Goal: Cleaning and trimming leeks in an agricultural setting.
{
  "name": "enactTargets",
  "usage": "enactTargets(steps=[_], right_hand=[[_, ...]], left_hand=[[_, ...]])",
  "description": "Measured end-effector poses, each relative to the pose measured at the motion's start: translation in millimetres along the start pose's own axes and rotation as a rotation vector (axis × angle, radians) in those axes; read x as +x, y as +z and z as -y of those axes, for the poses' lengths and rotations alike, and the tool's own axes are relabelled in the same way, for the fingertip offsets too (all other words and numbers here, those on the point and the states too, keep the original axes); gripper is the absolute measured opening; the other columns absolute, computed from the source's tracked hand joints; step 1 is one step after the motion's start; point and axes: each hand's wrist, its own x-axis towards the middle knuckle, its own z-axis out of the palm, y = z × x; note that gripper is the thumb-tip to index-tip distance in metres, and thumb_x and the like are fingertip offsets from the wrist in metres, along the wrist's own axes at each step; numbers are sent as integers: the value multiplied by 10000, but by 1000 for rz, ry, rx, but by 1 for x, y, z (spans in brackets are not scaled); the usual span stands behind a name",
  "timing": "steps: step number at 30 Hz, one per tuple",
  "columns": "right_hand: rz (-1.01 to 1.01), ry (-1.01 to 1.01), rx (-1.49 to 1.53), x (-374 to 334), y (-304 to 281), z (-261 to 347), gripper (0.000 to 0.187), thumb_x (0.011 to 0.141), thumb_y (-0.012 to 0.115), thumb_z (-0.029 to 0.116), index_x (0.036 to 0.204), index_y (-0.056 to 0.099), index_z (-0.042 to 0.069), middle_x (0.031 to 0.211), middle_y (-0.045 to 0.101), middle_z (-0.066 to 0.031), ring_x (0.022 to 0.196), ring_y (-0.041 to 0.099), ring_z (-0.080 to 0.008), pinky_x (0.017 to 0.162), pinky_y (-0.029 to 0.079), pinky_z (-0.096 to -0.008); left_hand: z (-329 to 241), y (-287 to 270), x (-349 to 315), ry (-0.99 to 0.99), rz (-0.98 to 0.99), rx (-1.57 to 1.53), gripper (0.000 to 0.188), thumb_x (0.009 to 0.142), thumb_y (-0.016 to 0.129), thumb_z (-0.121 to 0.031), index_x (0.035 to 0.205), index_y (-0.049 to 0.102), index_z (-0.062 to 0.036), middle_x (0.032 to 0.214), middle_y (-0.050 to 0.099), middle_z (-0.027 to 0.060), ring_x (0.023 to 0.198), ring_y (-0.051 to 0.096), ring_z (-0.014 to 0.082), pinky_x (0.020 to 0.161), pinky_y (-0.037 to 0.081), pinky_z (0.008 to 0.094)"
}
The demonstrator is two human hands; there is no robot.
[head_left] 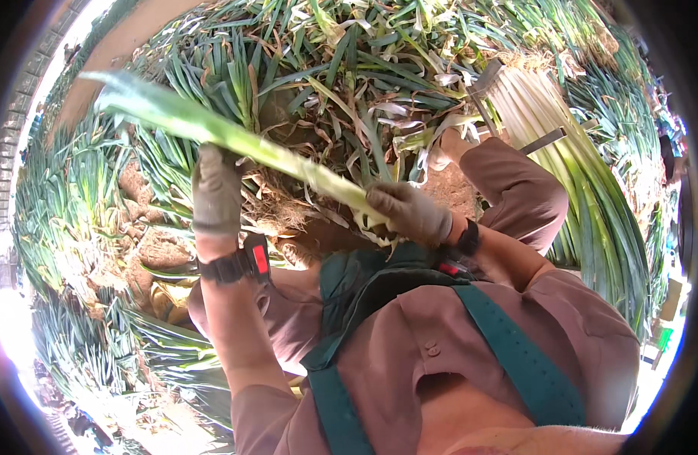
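Observation:
A long leek (265,152) slants across in front of me, its green leaves up at the left and its pale end at the right. My right hand (409,211), in a grey-white work glove, is closed round that pale end. Loose, peeling outer layers hang just under this grip. My left hand (216,189), gloved too, is raised against the lower edge of the leek's green part. Its fingertips are hidden or blurred there, so I cannot see whether they grip. The leaf tips at the far left are smeared by motion.
Trimmed leeks (546,114) lie stacked at the right between dark metal uprights (544,142). Heaped leaves and peelings (349,98) cover the ground ahead. Untrimmed leeks with soil-caked roots (148,246) lie at the left. My bent legs (516,189) are on both sides.

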Motion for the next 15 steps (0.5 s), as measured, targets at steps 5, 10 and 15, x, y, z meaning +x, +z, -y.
enactTargets(steps=[5,10,15], right_hand=[[-15,-103,-261,9,-15,11,370,885,643,323,1125,654,42,965,681,-91,861,656,-242,739,522,-364],[-68,-271,-447,94,-3,33,364,888,631,326,1121,659,47,979,682,-102,876,658,-252,749,523,-370],[-50,-232,-605,149,8,29,360,891,620,330,1117,664,53,993,683,-113,891,661,-263,759,524,-376]], left_hand=[[10,35,-1,2,-157,46,512,915,675,-399,1131,578,54,980,605,85,862,589,171,790,485,317],[18,43,-3,-73,-229,174,378,888,690,-337,1034,637,7,872,613,30,709,558,124,630,432,268],[7,47,-11,-44,-208,247,338,880,655,-249,1091,650,15,918,620,27,785,562,116,693,445,267]])
